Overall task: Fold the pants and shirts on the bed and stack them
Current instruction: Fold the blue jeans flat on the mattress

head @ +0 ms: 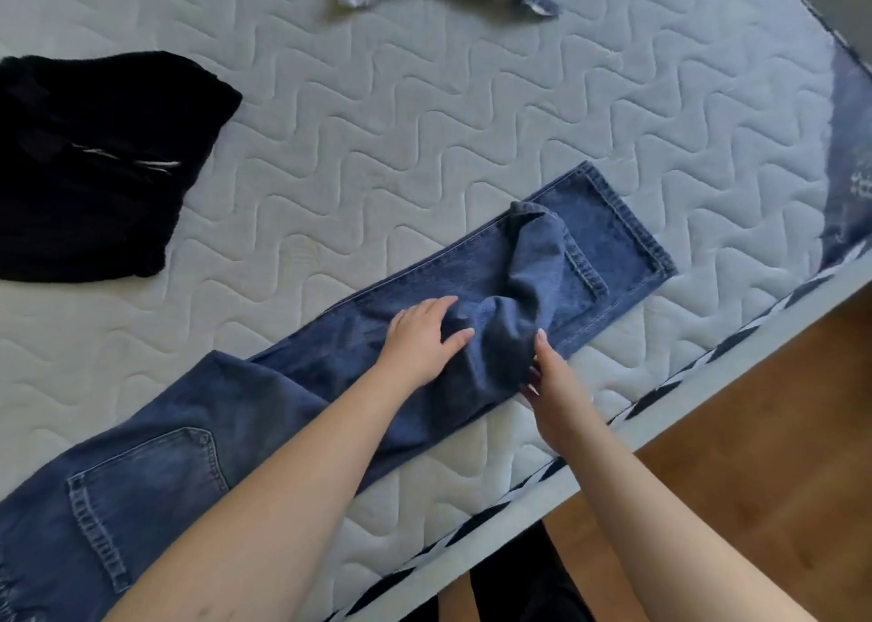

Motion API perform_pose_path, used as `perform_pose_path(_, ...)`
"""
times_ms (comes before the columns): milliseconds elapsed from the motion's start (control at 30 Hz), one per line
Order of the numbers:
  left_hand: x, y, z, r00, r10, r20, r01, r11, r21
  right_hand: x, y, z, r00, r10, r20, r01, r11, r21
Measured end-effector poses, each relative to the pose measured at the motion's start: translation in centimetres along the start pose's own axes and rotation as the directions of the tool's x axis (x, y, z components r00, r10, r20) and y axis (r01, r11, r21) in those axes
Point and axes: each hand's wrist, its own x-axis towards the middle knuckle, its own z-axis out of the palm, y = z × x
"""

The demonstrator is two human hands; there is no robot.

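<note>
Left hand (422, 336) flat, fingers straight, pressing long blue denim jeans (264, 414) on white quilted mattress (424, 126); right hand (549, 381) pinching bunched leg fold just beside it, hems beyond.

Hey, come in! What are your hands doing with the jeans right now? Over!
Left hand flat on jeans. Right hand pinching bunched leg. Jeans long on bed, unfolded. Nothing in the way.

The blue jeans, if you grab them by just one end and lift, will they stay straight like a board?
Probably not. The jeans already bunch into a soft hump beside the left hand, so they would likely droop. Thick seams suggest they are fairly heavy. On the quilted mattress they would probably drag, not slide.
</note>
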Motion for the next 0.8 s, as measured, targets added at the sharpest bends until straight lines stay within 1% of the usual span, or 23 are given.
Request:
perform_pose_path(100, 1.3, 1.7, 0.5, 0.999, -0.01, 0.052, 0.014, 0.997, -0.079, 1.8, -1.0, -1.7, 0.984, 0.009, -0.177, 0.026, 0.981, 0.193)
perform_pose_path(167, 2.4, 2.7, 0.6, 0.996, -0.03, 0.084, 0.04, 0.992, -0.117, 3.1, -2.0, -2.6, 0.974, -0.01, -0.228, 0.066, 0.968, 0.24)
perform_pose_path(233, 3.7, 3.8, 0.6, 0.994, -0.04, 0.103, 0.053, 0.991, -0.127, 4.3, -3.2, -3.1, 0.968, -0.042, -0.246, 0.099, 0.97, 0.223)
perform_pose_path(300, 5.0, 4.7, 0.7, 0.986, -0.065, 0.151, 0.084, 0.989, -0.123, 5.5, -4.7, -3.1, 0.966, -0.066, -0.252, 0.117, 0.974, 0.194)
perform_pose_path(400, 6.5, 6.0, 0.7, 0.945, -0.148, 0.29, 0.181, 0.979, -0.089, 7.0, -6.7, -3.2, 0.967, -0.028, -0.254, 0.077, 0.979, 0.186)
perform_pose_path(467, 7.2, 6.5, 0.2, 0.932, -0.157, 0.327, 0.19, 0.979, -0.071, 7.5, -7.9, -3.2, 0.97, -0.025, -0.243, 0.062, 0.988, 0.144)
perform_pose_path(500, 7.5, 6.5, -0.2, 0.936, -0.14, 0.323, 0.18, 0.979, -0.099, 7.6, -8.6, -3.3, 0.965, -0.052, -0.256, 0.083, 0.99, 0.112)
perform_pose_path(567, 7.9, 6.4, -1.0, 0.96, -0.095, 0.264, 0.146, 0.972, -0.184, 7.7, -10.0, -4.2, 0.946, -0.152, -0.286, 0.186, 0.978, 0.096)
perform_pose_path(633, 8.2, 6.0, -1.6, 0.992, -0.044, 0.116, 0.067, 0.977, -0.202, 7.4, -11.5, -5.8, 0.911, -0.258, -0.321, 0.306, 0.946, 0.108)
perform_pose_path(667, 8.4, 5.8, -1.8, 0.999, -0.02, 0.031, 0.026, 0.978, -0.208, 7.3, -12.0, -6.8, 0.893, -0.286, -0.347, 0.337, 0.937, 0.095)
perform_pose_path(733, 8.8, 5.5, -1.9, 0.996, -0.017, -0.089, -0.005, 0.97, -0.242, 7.2, -12.5, -8.7, 0.878, -0.276, -0.392, 0.335, 0.938, 0.089)
perform_pose_path(800, 9.4, 5.4, -1.7, 0.992, -0.059, -0.115, 0.03, 0.97, -0.24, 7.3, -12.1, -10.3, 0.886, -0.233, -0.4, 0.278, 0.959, 0.058)
